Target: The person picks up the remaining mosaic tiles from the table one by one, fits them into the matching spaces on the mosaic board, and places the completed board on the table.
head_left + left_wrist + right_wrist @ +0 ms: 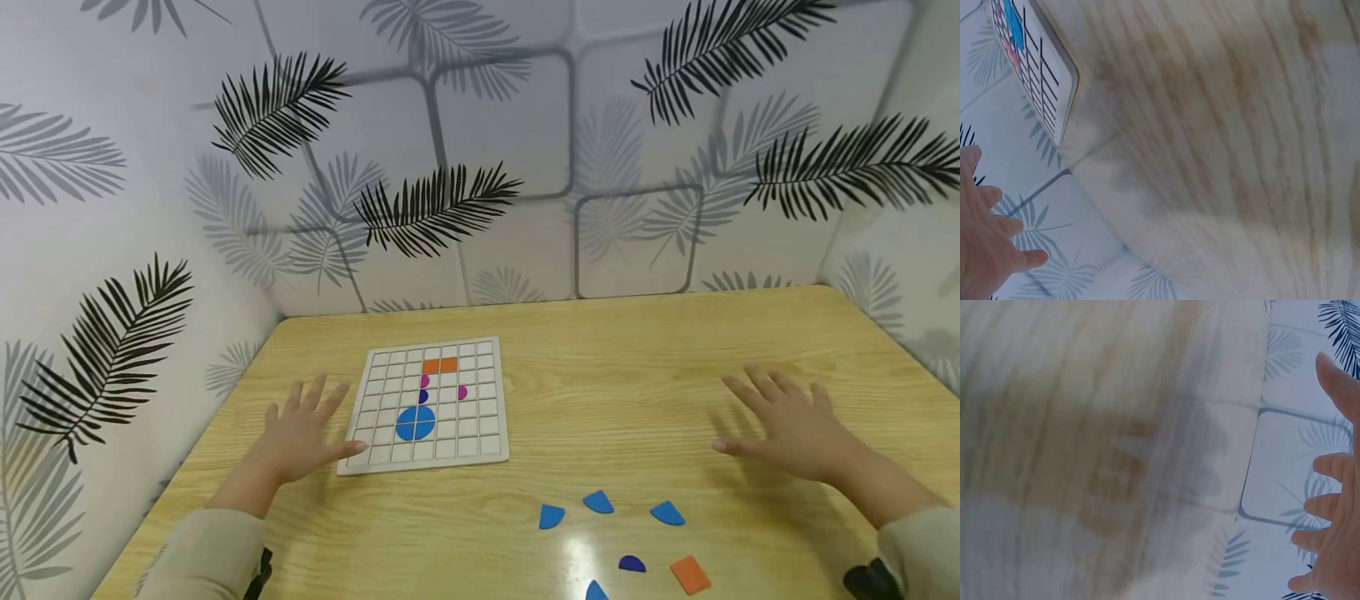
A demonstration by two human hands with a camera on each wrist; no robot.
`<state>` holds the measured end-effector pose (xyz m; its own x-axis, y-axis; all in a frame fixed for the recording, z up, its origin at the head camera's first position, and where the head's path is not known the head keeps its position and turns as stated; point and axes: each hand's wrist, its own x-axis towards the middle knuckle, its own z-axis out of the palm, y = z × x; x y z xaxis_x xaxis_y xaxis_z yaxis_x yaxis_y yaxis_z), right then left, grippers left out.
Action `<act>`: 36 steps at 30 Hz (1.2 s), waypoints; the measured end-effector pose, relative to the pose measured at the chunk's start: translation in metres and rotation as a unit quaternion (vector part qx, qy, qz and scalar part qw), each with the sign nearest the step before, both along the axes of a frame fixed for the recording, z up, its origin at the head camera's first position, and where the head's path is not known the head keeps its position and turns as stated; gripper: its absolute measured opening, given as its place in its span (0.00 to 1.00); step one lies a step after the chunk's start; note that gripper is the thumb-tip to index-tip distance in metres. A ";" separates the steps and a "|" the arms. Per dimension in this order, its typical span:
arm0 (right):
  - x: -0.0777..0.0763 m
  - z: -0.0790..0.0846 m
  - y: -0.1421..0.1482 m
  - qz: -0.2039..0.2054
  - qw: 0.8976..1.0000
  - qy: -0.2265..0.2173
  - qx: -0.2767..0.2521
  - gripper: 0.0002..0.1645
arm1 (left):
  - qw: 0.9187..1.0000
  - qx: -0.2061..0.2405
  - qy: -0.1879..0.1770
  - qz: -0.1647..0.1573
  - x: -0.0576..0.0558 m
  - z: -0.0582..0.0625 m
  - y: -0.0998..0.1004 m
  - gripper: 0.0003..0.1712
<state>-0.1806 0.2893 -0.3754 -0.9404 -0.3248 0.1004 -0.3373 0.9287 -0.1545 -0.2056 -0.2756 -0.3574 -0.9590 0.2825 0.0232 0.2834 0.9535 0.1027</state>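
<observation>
My left hand (300,433) is spread with fingers extended at the left side of a white grid board (468,429); its thumb overlaps the board's lower left corner in the head view. Whether it touches the board I cannot tell. On the board lie a blue circle (424,414) of quarter pieces, orange squares (431,367), magenta half circles (462,392) and a dark blue half circle (423,397). My right hand (795,429), fingers also spread, is over the table's right side and holds nothing. In the wrist views, the left hand (985,244) and right hand (1338,519) show no object in them.
Loose pieces lie on the wooden table (615,375) near its front: several blue quarter circles (552,517), a dark blue half circle (632,564) and an orange square (690,575). A leaf-patterned wall (525,250) borders the table's back and sides.
</observation>
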 end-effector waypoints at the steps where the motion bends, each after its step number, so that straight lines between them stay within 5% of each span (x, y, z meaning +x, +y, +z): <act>1: 0.001 -0.001 -0.002 0.004 1.000 -0.003 -0.004 0.54 | 1.000 0.001 -0.005 -0.001 0.000 -0.001 0.001 0.54; 16: 0.019 -0.011 -0.036 0.077 0.995 -0.010 -0.062 0.48 | 0.998 -0.012 -0.021 -0.050 -0.001 -0.020 0.011 0.51; 26: 0.032 -0.014 -0.051 0.108 0.974 -0.114 -0.164 0.45 | 0.996 -0.031 -0.056 -0.066 -0.007 -0.022 0.021 0.50; 36: 0.034 -0.018 -0.061 0.139 0.965 -0.141 -0.175 0.39 | 0.993 -0.027 -0.094 -0.060 -0.010 -0.023 0.028 0.52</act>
